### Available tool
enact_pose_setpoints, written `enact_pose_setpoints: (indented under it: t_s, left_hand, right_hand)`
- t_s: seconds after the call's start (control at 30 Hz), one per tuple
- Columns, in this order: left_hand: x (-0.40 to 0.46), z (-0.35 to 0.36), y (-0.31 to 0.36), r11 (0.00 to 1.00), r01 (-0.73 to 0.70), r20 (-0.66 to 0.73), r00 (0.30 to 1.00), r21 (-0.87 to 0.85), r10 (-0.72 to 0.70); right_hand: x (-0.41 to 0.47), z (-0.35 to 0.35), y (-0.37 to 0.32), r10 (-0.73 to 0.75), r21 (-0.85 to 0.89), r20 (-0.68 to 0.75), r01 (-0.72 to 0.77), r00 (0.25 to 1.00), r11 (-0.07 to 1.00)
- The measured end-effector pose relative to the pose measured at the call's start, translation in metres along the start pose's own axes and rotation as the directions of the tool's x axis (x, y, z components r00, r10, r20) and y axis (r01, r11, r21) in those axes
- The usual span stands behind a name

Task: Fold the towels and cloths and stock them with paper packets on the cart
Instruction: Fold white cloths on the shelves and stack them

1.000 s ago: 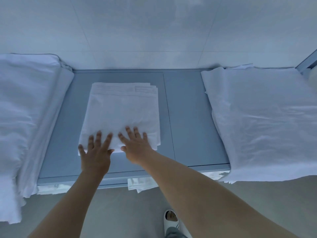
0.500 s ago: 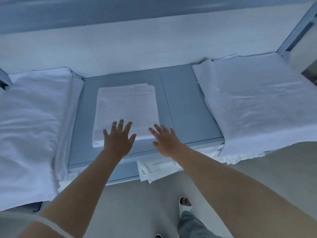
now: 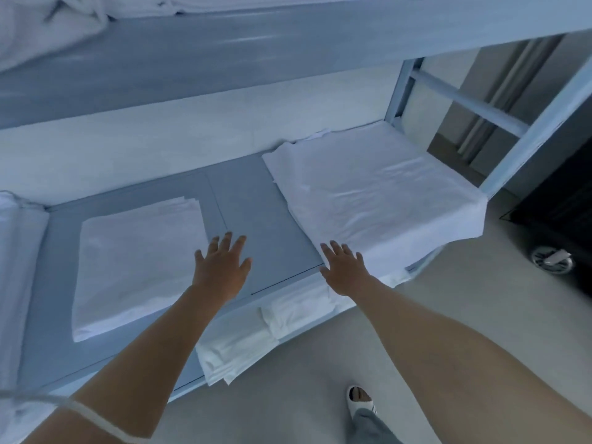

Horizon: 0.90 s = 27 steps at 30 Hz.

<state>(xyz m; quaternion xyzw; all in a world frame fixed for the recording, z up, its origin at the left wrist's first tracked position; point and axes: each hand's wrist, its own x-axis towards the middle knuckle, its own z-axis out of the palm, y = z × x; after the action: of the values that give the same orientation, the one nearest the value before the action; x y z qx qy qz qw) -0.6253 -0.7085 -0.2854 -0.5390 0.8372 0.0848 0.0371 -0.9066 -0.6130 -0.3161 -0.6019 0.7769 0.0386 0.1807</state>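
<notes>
A folded white towel [image 3: 137, 261] lies flat on the grey-blue cart shelf [image 3: 256, 200]. My left hand [image 3: 222, 267] hovers open over the bare shelf just right of that towel, fingers spread, holding nothing. My right hand [image 3: 344, 270] is open too, at the shelf's front edge, its fingertips at the near corner of a large folded white sheet [image 3: 374, 193] on the shelf's right end. Another white linen pile [image 3: 16, 251] fills the left end.
An upper shelf [image 3: 256, 49] overhangs, with crumpled white cloth [image 3: 48, 24] at its left. White folded cloths [image 3: 243, 341] stick out from the shelf below. The cart's frame post [image 3: 538, 123] and a caster wheel [image 3: 552, 261] are at right. My shoe [image 3: 360, 402] is on the floor.
Both hands have come off the folded towel and shifted to the right; the right hand now reaches the large sheet's corner. The view has tilted up, showing the upper shelf.
</notes>
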Motion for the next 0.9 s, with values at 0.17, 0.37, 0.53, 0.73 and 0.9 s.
enact_pose_setpoints:
  t_s: [0.17, 0.37, 0.53, 0.73, 0.9]
  left_hand:
    - [0.038, 0.024, 0.077, 0.998, -0.057, 0.058, 0.997, -0.001, 0.057]
    - [0.089, 0.056, 0.165, 0.995, -0.094, 0.129, 0.987, -0.016, 0.095]
    - [0.131, 0.082, 0.222, 0.995, -0.087, 0.171, 0.981, -0.055, 0.095]
    - [0.168, 0.116, 0.256, 0.996, -0.074, 0.207, 0.975, -0.058, 0.085]
    - [0.176, 0.144, 0.262, 0.996, -0.044, 0.191, 0.980, -0.075, 0.058]
  right_hand:
    - [0.016, 0.000, 0.081, 0.059, 0.000, 0.019, -0.059, 0.998, 0.998]
    - [0.056, -0.006, 0.176, 0.090, 0.041, 0.050, -0.093, 0.995, 0.995]
    - [0.104, -0.019, 0.248, 0.080, 0.054, 0.028, -0.082, 0.996, 0.995]
    - [0.158, -0.025, 0.303, 0.020, 0.051, 0.021, -0.021, 1.000, 0.998]
    - [0.181, -0.007, 0.317, -0.052, 0.032, 0.068, 0.050, 0.996, 0.998]
